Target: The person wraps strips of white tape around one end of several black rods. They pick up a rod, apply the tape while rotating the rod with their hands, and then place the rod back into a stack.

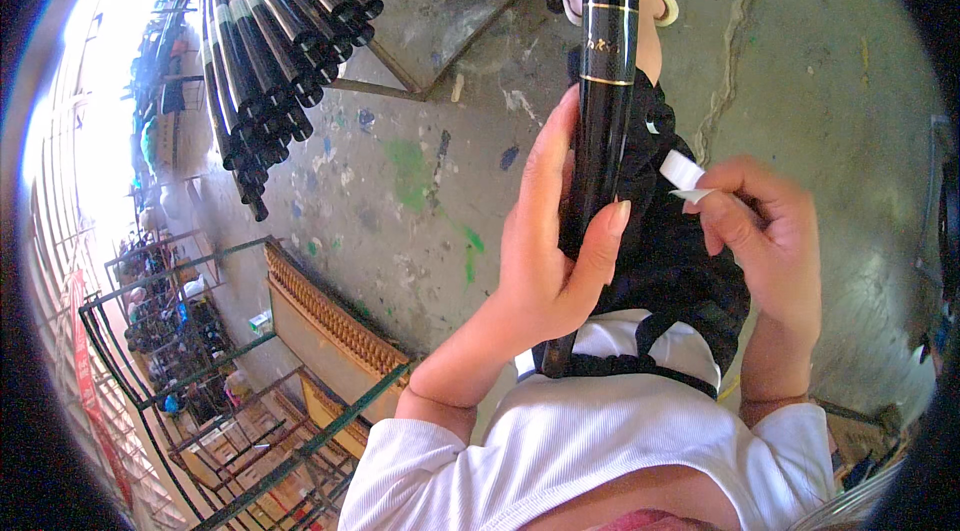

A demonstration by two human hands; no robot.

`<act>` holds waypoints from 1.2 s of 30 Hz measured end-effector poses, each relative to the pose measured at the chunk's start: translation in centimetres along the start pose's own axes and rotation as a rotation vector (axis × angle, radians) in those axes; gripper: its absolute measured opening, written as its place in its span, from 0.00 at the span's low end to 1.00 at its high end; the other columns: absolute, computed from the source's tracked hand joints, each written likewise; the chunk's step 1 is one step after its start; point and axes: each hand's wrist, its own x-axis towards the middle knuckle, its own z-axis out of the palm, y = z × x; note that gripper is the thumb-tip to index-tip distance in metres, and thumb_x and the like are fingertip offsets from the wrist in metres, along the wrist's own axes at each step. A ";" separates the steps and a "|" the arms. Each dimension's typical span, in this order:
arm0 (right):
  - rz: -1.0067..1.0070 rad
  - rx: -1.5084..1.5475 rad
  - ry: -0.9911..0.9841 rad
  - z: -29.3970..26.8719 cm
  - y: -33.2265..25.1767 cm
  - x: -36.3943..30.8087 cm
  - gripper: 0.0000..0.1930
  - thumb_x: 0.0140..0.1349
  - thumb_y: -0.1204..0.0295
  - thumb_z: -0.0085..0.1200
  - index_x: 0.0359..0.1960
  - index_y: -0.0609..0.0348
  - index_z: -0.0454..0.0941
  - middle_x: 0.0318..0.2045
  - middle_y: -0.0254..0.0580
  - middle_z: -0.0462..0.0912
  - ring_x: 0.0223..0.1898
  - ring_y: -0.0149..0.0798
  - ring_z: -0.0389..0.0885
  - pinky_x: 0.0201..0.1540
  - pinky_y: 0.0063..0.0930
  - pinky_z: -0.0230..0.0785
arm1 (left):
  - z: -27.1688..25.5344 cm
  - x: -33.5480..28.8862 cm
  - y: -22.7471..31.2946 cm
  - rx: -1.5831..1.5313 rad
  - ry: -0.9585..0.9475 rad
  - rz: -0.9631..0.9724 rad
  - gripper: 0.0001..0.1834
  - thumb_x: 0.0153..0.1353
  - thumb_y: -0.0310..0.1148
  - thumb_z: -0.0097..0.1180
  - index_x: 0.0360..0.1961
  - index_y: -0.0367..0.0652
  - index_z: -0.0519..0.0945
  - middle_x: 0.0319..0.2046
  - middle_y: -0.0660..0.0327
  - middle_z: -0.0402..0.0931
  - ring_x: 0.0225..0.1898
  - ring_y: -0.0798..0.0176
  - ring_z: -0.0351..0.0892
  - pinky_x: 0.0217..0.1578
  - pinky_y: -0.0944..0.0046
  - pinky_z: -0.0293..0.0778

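Note:
A glossy black tube (604, 121) with two thin gold bands and small gold markings runs from the top of the view down to my waist. My left hand (548, 251) is wrapped round its lower part, fingers along the left side and thumb on the right. To the right of the tube, my right hand (768, 236) pinches a small white strip (682, 172), apart from the tube. The strip looks bent, with two pale ends sticking out from the fingertips. Some fingers of both hands are hidden.
Several similar black tubes (270, 51) with pale bands fan out at the upper left beside a metal frame (425, 91). Lower left are a green metal rack (330, 431) and a panel with a row of wooden beads (335, 311). The concrete floor (400, 231) is paint-stained.

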 end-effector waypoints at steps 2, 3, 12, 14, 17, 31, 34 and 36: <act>-0.049 0.031 0.037 0.0 -0.7 0.1 0.07 0.57 0.71 0.53 0.26 0.63 0.75 0.19 0.31 0.73 0.19 0.22 0.68 0.21 0.17 0.59 | -0.2 -0.2 -0.3 0.060 0.013 0.002 0.33 0.57 0.23 0.48 0.61 0.39 0.49 0.31 0.57 0.70 0.20 0.70 0.69 0.18 0.75 0.66; -0.039 0.016 0.024 -0.1 -1.0 0.2 0.09 0.57 0.70 0.54 0.25 0.64 0.75 0.19 0.32 0.74 0.20 0.23 0.69 0.22 0.17 0.60 | -0.2 -0.3 -0.5 0.083 0.012 0.004 0.33 0.56 0.21 0.48 0.61 0.38 0.49 0.31 0.57 0.70 0.22 0.70 0.71 0.19 0.74 0.68; -0.043 -0.034 0.034 1.5 -3.1 0.6 0.09 0.56 0.70 0.53 0.23 0.63 0.73 0.19 0.30 0.72 0.20 0.19 0.64 0.21 0.13 0.52 | 0.3 -2.6 -2.3 0.424 -0.024 0.361 0.35 0.51 0.18 0.54 0.58 0.32 0.49 0.54 0.45 0.57 0.46 0.55 0.71 0.47 0.60 0.68; -0.028 -0.053 0.046 1.8 -3.1 0.6 0.10 0.57 0.70 0.53 0.22 0.63 0.72 0.19 0.29 0.72 0.19 0.19 0.63 0.21 0.13 0.51 | 0.4 -3.1 -2.1 0.437 -0.046 0.367 0.36 0.51 0.18 0.55 0.58 0.31 0.50 0.53 0.44 0.58 0.46 0.54 0.72 0.47 0.60 0.69; 0.004 -0.091 0.048 1.9 -2.9 0.4 0.10 0.57 0.70 0.52 0.22 0.64 0.72 0.18 0.30 0.72 0.19 0.19 0.63 0.21 0.13 0.52 | 0.4 -3.6 -1.9 0.527 -0.082 0.344 0.36 0.50 0.17 0.56 0.57 0.31 0.50 0.52 0.43 0.60 0.46 0.53 0.73 0.46 0.61 0.69; 0.095 -0.149 0.027 1.8 -3.6 0.1 0.09 0.57 0.73 0.51 0.21 0.65 0.71 0.19 0.31 0.72 0.23 0.21 0.66 0.26 0.13 0.56 | 0.3 -2.7 -0.4 0.628 -0.097 0.368 0.28 0.50 0.20 0.55 0.54 0.29 0.62 0.47 0.44 0.69 0.47 0.52 0.72 0.46 0.63 0.67; 0.043 -0.133 0.018 1.8 -3.1 0.2 0.09 0.57 0.74 0.51 0.21 0.64 0.71 0.19 0.30 0.72 0.23 0.20 0.65 0.25 0.12 0.54 | 0.6 -2.3 -0.9 0.559 -0.009 0.418 0.28 0.48 0.19 0.57 0.54 0.35 0.67 0.33 0.50 0.72 0.29 0.57 0.74 0.27 0.66 0.70; 0.043 -0.135 0.016 1.8 -2.9 0.2 0.09 0.57 0.73 0.51 0.20 0.63 0.71 0.19 0.30 0.71 0.22 0.19 0.65 0.24 0.12 0.53 | 0.6 -2.0 -1.3 0.530 0.024 0.460 0.28 0.47 0.19 0.57 0.53 0.36 0.69 0.30 0.52 0.73 0.25 0.58 0.75 0.23 0.66 0.71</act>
